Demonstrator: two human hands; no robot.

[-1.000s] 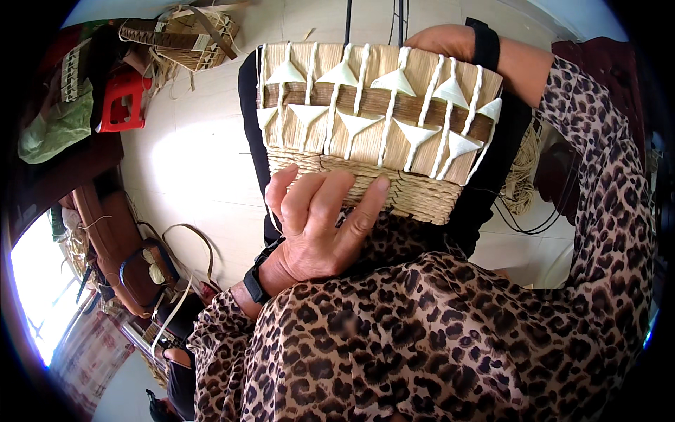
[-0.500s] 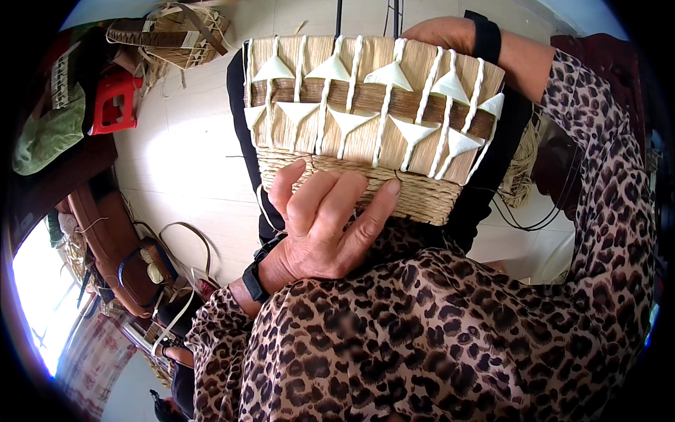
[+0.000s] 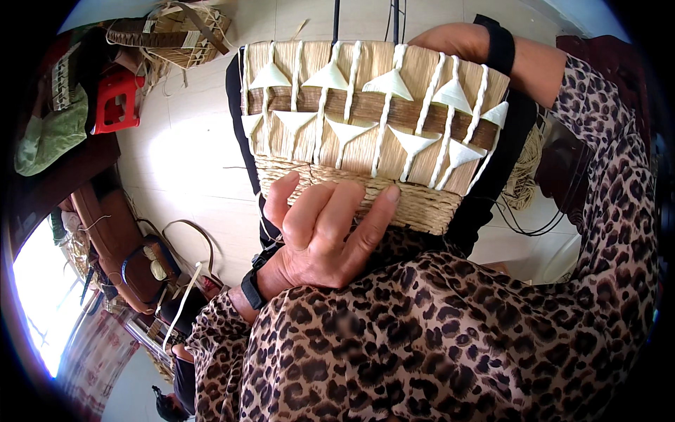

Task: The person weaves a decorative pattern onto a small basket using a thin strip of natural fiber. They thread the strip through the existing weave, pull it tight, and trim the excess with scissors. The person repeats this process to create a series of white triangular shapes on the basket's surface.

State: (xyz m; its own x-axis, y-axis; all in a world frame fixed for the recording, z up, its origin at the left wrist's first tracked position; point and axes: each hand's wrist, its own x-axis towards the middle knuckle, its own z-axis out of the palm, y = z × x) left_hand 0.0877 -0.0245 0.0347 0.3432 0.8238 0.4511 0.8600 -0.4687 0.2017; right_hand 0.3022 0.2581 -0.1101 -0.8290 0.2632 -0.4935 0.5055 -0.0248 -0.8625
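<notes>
Across my lap lies a woven straw bag (image 3: 358,104), its pale panel crossed by a brown band, white twisted cords and white triangles. Along its near side runs a section of braided straw rope (image 3: 429,209). My left hand (image 3: 320,235) is closed on this near section, fingers bent over it and the thumb pressed against the braid. At the far right corner, my right hand (image 3: 450,42) reaches behind the bag; its fingers are hidden there. Both wrists wear black bands.
Two dark thin rods (image 3: 336,21) stand beyond the bag's far edge. A red plastic stool (image 3: 116,104) is at the left, with another woven piece (image 3: 172,35) at the far left. A bundle of straw cord (image 3: 522,172) lies right of my lap. Another person's dark sleeve (image 3: 184,383) shows lower left.
The bag has shifted slightly toward me, and my left hand has moved down a little with it. My right wrist has edged to the right.
</notes>
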